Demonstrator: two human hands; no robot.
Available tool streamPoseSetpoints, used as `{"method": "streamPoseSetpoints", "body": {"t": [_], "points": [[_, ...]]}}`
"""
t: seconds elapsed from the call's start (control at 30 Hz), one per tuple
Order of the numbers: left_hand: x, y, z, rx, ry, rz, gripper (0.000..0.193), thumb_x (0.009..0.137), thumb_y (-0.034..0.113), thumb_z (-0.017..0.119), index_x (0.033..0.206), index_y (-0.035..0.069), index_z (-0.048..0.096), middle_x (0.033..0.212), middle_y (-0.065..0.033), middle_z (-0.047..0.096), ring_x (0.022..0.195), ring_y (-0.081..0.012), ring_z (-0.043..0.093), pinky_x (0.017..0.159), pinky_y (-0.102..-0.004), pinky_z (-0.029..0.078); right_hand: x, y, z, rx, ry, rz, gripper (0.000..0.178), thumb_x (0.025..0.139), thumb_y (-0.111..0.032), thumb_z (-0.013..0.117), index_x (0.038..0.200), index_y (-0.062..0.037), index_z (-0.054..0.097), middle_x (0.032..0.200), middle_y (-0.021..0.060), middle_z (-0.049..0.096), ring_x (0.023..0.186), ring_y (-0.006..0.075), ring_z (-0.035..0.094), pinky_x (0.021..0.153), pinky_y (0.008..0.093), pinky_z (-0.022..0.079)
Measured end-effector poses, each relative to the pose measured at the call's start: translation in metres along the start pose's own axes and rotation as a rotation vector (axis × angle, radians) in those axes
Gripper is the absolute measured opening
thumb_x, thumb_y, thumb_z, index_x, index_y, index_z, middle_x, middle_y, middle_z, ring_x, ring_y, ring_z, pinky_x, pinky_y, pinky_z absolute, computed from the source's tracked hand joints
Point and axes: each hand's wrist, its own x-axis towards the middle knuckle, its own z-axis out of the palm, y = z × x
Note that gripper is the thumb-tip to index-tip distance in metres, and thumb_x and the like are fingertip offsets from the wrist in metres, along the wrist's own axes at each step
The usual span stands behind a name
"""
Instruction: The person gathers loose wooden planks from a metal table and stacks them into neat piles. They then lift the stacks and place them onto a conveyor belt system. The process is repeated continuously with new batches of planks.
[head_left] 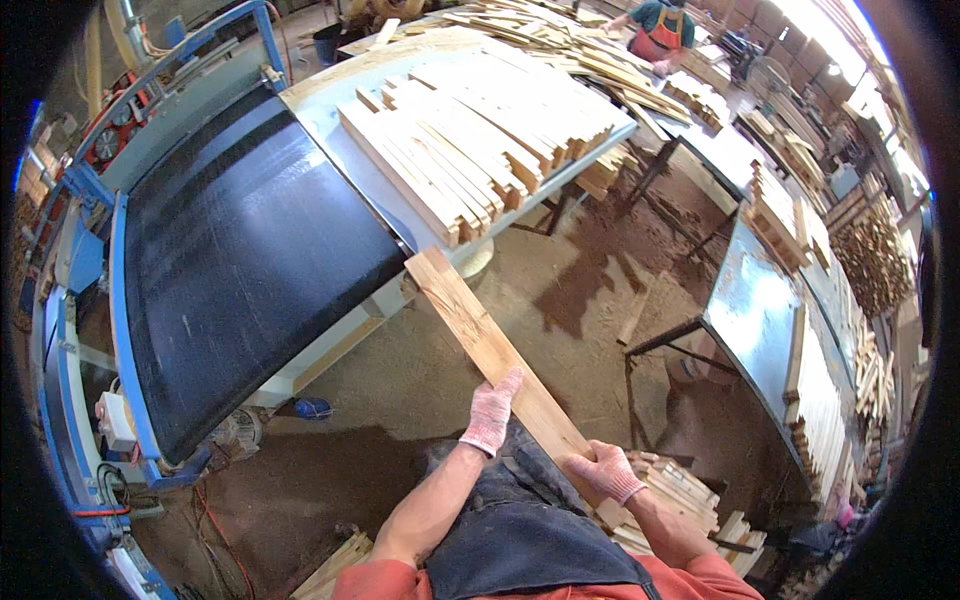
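A long, flat wooden board point(480, 335) slants across my front, its far end close to the corner of the dark conveyor belt. My left hand point(491, 410), in a pinkish knit glove, grips the board's left edge near its middle. Gloved the same way, my right hand point(606, 470) is closed on the board's near end, thumb on top. Fingers of both hands are partly hidden under the wood. Beyond the board, rows of pale wooden strips point(440, 150) lie side by side on a metal table point(322, 125).
At left, the black conveyor belt point(250, 260) runs in a blue machine frame point(122, 330). Another metal table point(745, 285) at right carries stacked strips point(815, 400). Wood piles point(665, 490) stand by my right side. A person in a red apron point(660, 38) works at the back.
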Motion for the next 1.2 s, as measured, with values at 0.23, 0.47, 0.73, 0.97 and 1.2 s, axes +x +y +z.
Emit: {"method": "streamPoseSetpoints", "body": {"t": [0.23,0.47,0.73,0.97,1.2], "points": [[-0.012,0.002,-0.022,0.046,-0.048,-0.017,0.042,0.102,0.035,0.080,0.127,0.001,0.075,0.114,-0.0038,0.076,0.099,-0.0147,0.070,0.090,-0.0327,0.057,-0.020,-0.008,0.029,0.134,0.049,-0.006,0.060,0.088,-0.054,0.084,0.112,0.0009,0.075,0.094,0.0173,0.080,0.088,0.0227,0.077,0.083,0.0400,0.061],[-0.063,0.017,0.003,0.183,-0.048,0.192,0.036,0.098,0.036,0.086,0.110,0.002,0.080,0.100,-0.0007,0.079,0.088,-0.0112,0.071,0.079,-0.0298,0.058,0.010,-0.034,0.027,0.132,0.152,-0.281,0.055,0.091,-0.044,0.084,0.124,-0.0007,0.075,0.097,0.0120,0.083,0.088,0.0166,0.077,0.081,0.0366,0.061],[-0.109,0.050,0.053,0.255,-0.198,0.750,0.026,0.101,0.026,0.081,0.108,0.001,0.080,0.094,-0.0005,0.079,0.082,-0.0108,0.073,0.070,-0.0324,0.058,0.018,-0.041,-0.029,0.225,0.187,-0.612,0.049,0.101,-0.045,0.067,0.108,0.0038,0.072,0.082,0.0205,0.072,0.081,0.0241,0.076,0.076,0.0381,0.059],[-0.030,-0.049,0.000,-0.027,-0.156,-0.092,0.031,0.103,0.034,0.080,0.116,0.006,0.079,0.108,0.0015,0.076,0.094,-0.0112,0.067,0.084,-0.0317,0.056,0.039,0.021,-0.003,-0.126,-0.053,-0.327,0.049,0.103,-0.049,0.066,0.096,-0.0007,0.071,0.091,0.0208,0.076,0.086,0.0404,0.073,0.075,0.0466,0.058],[-0.035,-0.016,0.022,-0.034,-0.195,0.001,0.023,0.099,0.023,0.084,0.113,0.005,0.080,0.104,-0.0028,0.078,0.090,-0.0153,0.074,0.080,-0.0329,0.061,0.053,-0.010,-0.042,-0.232,0.104,-0.409,0.061,0.101,-0.054,0.069,0.133,-0.0025,0.070,0.106,0.0265,0.078,0.102,0.0414,0.078,0.089,0.0479,0.060]]}}
